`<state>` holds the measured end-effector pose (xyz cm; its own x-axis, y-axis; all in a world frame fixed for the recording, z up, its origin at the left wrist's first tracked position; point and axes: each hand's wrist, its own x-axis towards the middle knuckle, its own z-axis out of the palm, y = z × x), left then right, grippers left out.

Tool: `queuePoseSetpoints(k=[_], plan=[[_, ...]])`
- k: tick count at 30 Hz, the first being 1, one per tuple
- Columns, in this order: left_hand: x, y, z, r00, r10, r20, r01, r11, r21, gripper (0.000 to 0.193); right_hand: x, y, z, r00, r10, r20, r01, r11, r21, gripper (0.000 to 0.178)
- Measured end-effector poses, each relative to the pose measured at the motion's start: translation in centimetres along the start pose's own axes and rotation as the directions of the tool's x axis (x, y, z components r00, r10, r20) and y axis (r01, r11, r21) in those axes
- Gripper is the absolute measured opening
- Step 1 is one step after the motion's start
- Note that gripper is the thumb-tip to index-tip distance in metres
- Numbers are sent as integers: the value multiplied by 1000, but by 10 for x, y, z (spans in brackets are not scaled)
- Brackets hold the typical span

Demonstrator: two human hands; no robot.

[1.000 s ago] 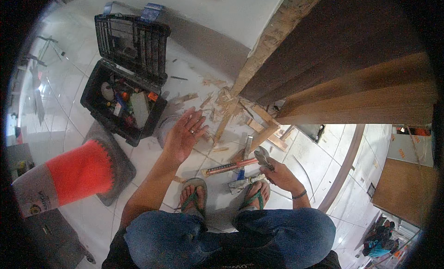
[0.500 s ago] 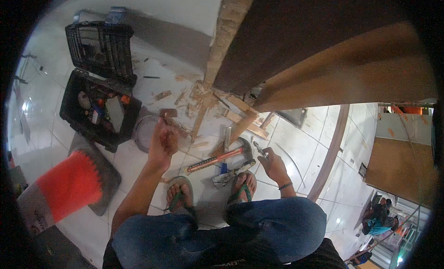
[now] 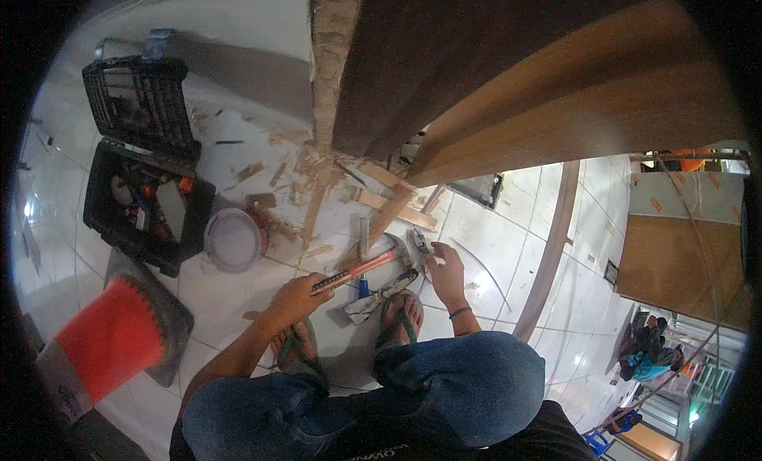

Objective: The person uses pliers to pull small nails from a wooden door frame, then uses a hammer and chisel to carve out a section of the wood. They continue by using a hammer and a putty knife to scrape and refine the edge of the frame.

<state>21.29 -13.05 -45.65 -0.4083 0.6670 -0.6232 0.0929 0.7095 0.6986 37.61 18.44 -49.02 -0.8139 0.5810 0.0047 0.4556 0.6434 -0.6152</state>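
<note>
My left hand [image 3: 302, 301] is closed at the grip end of a claw hammer [image 3: 357, 270], which has an orange-red and black handle. The hammer's head points right, toward my right hand [image 3: 447, 272]. That hand pinches a small metal tool [image 3: 419, 240], perhaps pliers, just above the floor; its lower part is hidden by my fingers. Between the hands, a chisel [image 3: 363, 255] with a blue handle passes behind the hammer. A pale, smeared tool or wrapped piece [image 3: 381, 298] lies in front of my feet.
Wood offcuts [image 3: 385, 199] and shavings lie under a large brown panel [image 3: 508, 88]. At left stand an open black toolbox [image 3: 151, 199], a round pale tub [image 3: 232, 240] and an orange cone [image 3: 111, 338]. A long wooden strip [image 3: 548, 263] lies right. People [image 3: 651, 346] sit far right.
My left hand has come down from beside the tub and closed on the hammer's handle. My right hand still holds the metal tool. The whole view has shifted slightly.
</note>
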Motion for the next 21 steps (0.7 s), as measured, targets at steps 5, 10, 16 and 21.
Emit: queuePoseSetpoints(k=[5,10,16,21], plan=[[-8,24,-1,994,-69,79,53,979,198,49,-2,-28,-4,861,284,422,-310,951,-6,36],[-19,51,1,985,0,175,-38,977,212,50,-42,-44,34,700,-103,707,-331,830,448,49],[-19,41,20,907,342,246,-364,930,51,46,-20,-101,-6,744,120,657,-668,135,732,55],[-16,40,8,910,382,164,-367,923,-115,26,0,-34,-34,909,398,126,-407,774,485,31]])
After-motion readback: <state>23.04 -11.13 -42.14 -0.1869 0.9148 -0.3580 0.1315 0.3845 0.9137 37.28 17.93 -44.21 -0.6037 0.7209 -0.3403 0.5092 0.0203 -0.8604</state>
